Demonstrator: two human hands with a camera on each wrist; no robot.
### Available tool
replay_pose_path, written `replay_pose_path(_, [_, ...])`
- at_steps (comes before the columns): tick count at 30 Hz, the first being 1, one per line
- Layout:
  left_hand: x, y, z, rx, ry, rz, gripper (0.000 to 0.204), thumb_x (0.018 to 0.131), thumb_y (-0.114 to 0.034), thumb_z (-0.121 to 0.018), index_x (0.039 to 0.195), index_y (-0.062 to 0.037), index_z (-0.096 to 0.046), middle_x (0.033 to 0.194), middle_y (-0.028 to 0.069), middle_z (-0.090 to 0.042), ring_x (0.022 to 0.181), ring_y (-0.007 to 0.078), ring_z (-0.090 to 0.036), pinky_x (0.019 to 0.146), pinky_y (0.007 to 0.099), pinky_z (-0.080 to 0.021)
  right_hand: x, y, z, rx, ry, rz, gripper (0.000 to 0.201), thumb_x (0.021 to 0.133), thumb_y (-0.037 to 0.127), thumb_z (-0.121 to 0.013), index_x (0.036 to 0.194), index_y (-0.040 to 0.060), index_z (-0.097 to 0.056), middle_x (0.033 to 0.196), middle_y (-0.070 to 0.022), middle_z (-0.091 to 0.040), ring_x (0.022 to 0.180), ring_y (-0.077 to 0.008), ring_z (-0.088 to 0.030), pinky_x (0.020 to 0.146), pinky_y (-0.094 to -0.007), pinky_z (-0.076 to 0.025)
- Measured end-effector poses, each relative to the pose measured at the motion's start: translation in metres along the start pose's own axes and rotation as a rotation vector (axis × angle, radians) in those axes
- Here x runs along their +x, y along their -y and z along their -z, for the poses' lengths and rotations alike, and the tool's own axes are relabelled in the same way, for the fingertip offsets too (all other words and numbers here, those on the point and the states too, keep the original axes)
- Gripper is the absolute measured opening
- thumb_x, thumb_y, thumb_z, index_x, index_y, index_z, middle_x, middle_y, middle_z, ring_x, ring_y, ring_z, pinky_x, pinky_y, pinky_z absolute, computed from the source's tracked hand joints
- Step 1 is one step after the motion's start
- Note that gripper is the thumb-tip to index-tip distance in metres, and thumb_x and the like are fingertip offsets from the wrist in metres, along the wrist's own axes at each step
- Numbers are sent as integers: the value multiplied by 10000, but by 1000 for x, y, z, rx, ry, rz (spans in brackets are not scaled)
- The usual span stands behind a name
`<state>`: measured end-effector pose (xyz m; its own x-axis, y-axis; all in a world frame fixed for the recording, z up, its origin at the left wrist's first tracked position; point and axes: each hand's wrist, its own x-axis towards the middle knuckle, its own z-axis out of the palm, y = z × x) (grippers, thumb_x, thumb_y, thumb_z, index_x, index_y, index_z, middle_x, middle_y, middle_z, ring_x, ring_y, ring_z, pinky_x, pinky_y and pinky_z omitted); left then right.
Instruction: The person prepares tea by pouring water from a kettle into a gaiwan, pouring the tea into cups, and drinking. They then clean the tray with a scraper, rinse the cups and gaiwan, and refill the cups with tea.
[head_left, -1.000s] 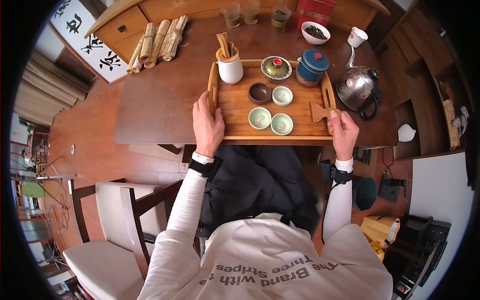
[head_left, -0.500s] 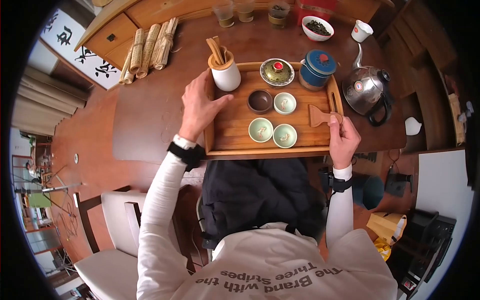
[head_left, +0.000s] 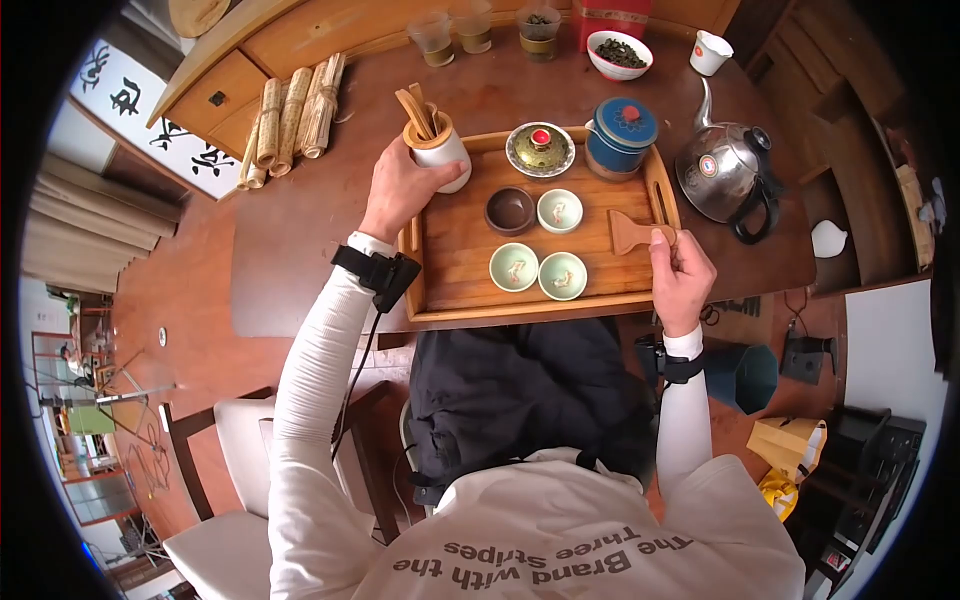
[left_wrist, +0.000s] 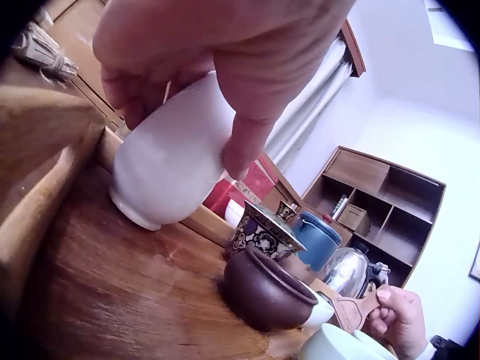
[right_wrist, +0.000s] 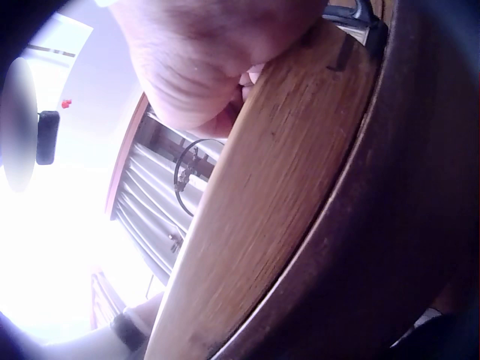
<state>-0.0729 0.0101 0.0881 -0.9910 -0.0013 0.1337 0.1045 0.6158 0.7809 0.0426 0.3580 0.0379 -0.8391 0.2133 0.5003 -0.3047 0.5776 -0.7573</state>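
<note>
My left hand [head_left: 402, 190] grips the white holder [head_left: 446, 160] of wooden tools at the tray's back left corner; in the left wrist view the thumb and fingers wrap the white holder [left_wrist: 176, 154], which looks tilted. My right hand [head_left: 682, 280] pinches the end of a flat wooden piece [head_left: 630, 232] at the right side of the wooden tray [head_left: 530, 312]. Between the hands stand a dark cup [head_left: 510, 210], pale green cups [head_left: 514, 267], a patterned lidded bowl [head_left: 540, 150] and a blue lidded pot [head_left: 621, 137].
A steel kettle [head_left: 712, 172] stands right of the tray. Behind are a bowl of dark leaves [head_left: 618, 56], a small white pitcher [head_left: 710, 53], clear cups [head_left: 432, 40] and a red box [head_left: 612, 18]. Rolled bamboo slips [head_left: 292, 118] lie at the back left.
My left hand has left the tray's left side, moved back and taken hold of the white holder. The right hand keeps its pinch on the wooden piece. The head view has shifted slightly.
</note>
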Motion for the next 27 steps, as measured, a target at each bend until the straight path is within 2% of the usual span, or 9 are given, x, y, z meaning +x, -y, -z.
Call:
replay_pose_path(9, [9,26,5,-79,-61,29,557,752,-257,-900,1201,1,-695,1106,148,-768,1043,243,-740,946,382,-556,0,0,1,12,-9,15,95,955,77,-714,954,-14,-685,752,-93,-604,627,-170,-557,611,-303,-464])
replay_pose_path(13, [2,19,7,-125,-25,-4,566,745,-261,-897,1192,14,-686,1116,170,-756,1045,285,-729,946,410,-551,0,1,1,40,-11,17,95,953,72,-716,952,-17,-684,760,-98,-611,631,-171,-563,612,-300,-467])
replay_pose_path(15, [-8,21,8,181,-106,-35,556,754,-273,-886,1174,22,-672,1104,177,-732,1069,335,-684,962,434,-530,0,2,-1,56,-20,17,96,953,73,-715,950,-18,-684,755,-99,-607,625,-172,-558,607,-302,-464])
replay_pose_path(16, [-20,16,7,182,-100,-43,556,754,-273,-886,1174,22,-672,1104,177,-732,1069,335,-684,962,434,-530,0,2,-1,75,-27,19,97,954,74,-713,947,-19,-683,750,-99,-603,619,-172,-553,601,-304,-460])
replay_pose_path(18, [-52,-2,3,604,-416,-114,534,779,-278,-867,1163,27,-656,1081,179,-691,1085,373,-631,970,449,-505,-1,-3,0,45,-27,12,99,954,75,-714,940,-18,-682,745,-98,-601,614,-171,-553,595,-306,-457])
replay_pose_path(19, [-60,-17,1,604,-407,-121,534,779,-278,-867,1163,27,-656,1081,179,-691,1085,373,-631,970,449,-505,-2,-5,0,16,-14,9,101,953,76,-715,933,-17,-681,739,-98,-599,608,-170,-552,588,-308,-455])
replay_pose_path(21, [-75,-51,-2,497,-172,-207,522,806,-277,-851,1178,25,-644,1085,170,-659,1109,369,-608,970,447,-497,-1,2,0,10,-19,8,107,952,78,-716,923,-17,-677,735,-97,-597,602,-171,-549,582,-311,-451])
replay_pose_path(24, [-56,-80,-20,315,-37,-330,628,798,-325,-852,1278,9,-623,1209,196,-643,1128,379,-609,988,453,-501,1,5,-1,20,-13,20,122,950,83,-721,904,-17,-668,732,-99,-595,591,-177,-543,573,-313,-447])
replay_pose_path(27, [-8,-67,-54,388,-42,-456,743,774,-406,-850,1351,-6,-607,1264,228,-633,1159,386,-615,1022,449,-503,1,2,-2,47,-38,26,142,946,88,-727,887,-18,-654,722,-99,-582,581,-176,-526,564,-316,-439])
